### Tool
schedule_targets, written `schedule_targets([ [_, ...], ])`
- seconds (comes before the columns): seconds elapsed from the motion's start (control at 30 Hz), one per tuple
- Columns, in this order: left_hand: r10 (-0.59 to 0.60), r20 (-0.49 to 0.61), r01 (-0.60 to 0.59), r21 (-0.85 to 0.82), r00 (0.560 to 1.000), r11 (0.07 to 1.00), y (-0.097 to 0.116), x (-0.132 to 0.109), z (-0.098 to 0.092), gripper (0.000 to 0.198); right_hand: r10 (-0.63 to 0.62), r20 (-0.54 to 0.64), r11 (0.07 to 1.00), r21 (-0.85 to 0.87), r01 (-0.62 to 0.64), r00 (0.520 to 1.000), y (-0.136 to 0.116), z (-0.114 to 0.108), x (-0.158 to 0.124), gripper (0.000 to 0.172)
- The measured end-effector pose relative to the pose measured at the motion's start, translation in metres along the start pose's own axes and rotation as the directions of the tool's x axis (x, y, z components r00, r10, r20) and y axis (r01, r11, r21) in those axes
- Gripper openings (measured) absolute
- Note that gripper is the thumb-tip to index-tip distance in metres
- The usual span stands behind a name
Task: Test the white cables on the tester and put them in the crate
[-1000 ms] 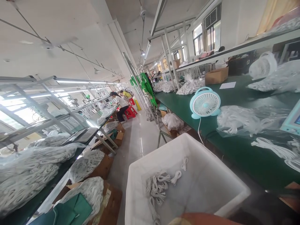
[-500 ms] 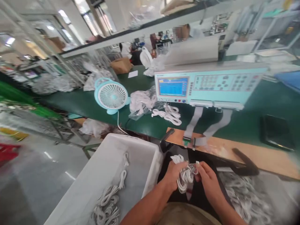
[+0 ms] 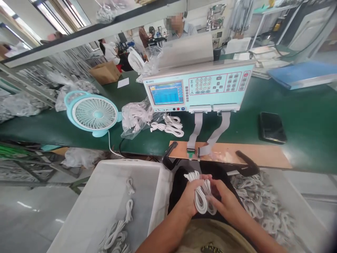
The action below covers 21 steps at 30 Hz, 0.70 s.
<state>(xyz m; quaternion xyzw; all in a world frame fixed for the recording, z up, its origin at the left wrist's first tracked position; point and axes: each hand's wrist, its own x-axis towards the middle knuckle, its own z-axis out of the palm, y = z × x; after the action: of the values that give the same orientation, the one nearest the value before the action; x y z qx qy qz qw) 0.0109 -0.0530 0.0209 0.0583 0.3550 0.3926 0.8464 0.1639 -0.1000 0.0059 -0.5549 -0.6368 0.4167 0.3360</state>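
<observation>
Above my lap, my left hand [image 3: 189,197] is closed around coiled white cables [image 3: 201,203]. Folded loops hang below its thumb, and short ends poke out at the top left. From the other side, my right hand [image 3: 223,197] grips a smaller, slightly blurred coil at the bundle's right edge, its fingers partly hidden behind the cables. Just beyond my hands, two grey ribbon cables [image 3: 219,131] run from the teal-and-white tester [image 3: 221,84] down to small connectors [image 3: 190,153] at the wooden strip's front edge.
A white bin [image 3: 142,166] with several coiled cables stands at left; more coils [image 3: 260,203] lie at lower right. On the green bench are a blue fan [image 3: 97,114], bagged cables [image 3: 135,117], loose coils [image 3: 172,125] and a phone [image 3: 272,127]. Black clamps [image 3: 170,156] hold the wooden strip [image 3: 268,156].
My right hand has gone from pinching a cable's connector end to gripping a coil against the bundle. The head view has swung right, so the bench items appear farther left.
</observation>
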Motion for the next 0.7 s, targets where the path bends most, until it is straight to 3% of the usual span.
schedule_targets([
  [0.2,0.101,0.107,-0.108,0.067,0.989,0.992,0.0,-0.022,0.001,0.045,0.015,0.157,0.897,0.434,-0.083,0.987,-0.006,0.008,0.009,0.032],
  [0.3,0.181,0.078,-0.191,0.146,0.98,0.971,0.001,-0.027,-0.005,0.047,0.053,0.121,0.853,0.511,-0.108,0.991,0.0,0.004,0.006,0.03],
  [0.37,0.259,0.003,-0.248,0.304,0.966,0.92,0.0,-0.028,-0.009,0.036,0.069,0.062,0.859,0.504,-0.091,0.996,0.002,0.002,0.005,0.029],
  [0.47,0.299,-0.081,-0.223,0.488,0.951,0.844,-0.004,-0.026,-0.012,0.026,0.027,0.008,0.929,0.368,-0.028,1.0,0.001,0.003,0.005,0.026],
  [0.6,0.302,-0.109,-0.221,0.461,0.947,0.859,-0.005,-0.024,-0.01,0.033,-0.04,-0.009,0.981,0.189,0.041,0.999,-0.005,0.006,0.003,0.03],
  [0.7,0.259,-0.136,-0.191,0.381,0.956,0.905,-0.003,-0.022,-0.01,0.036,-0.086,0.059,0.973,0.22,0.071,0.995,-0.009,0.005,0.003,0.037],
])
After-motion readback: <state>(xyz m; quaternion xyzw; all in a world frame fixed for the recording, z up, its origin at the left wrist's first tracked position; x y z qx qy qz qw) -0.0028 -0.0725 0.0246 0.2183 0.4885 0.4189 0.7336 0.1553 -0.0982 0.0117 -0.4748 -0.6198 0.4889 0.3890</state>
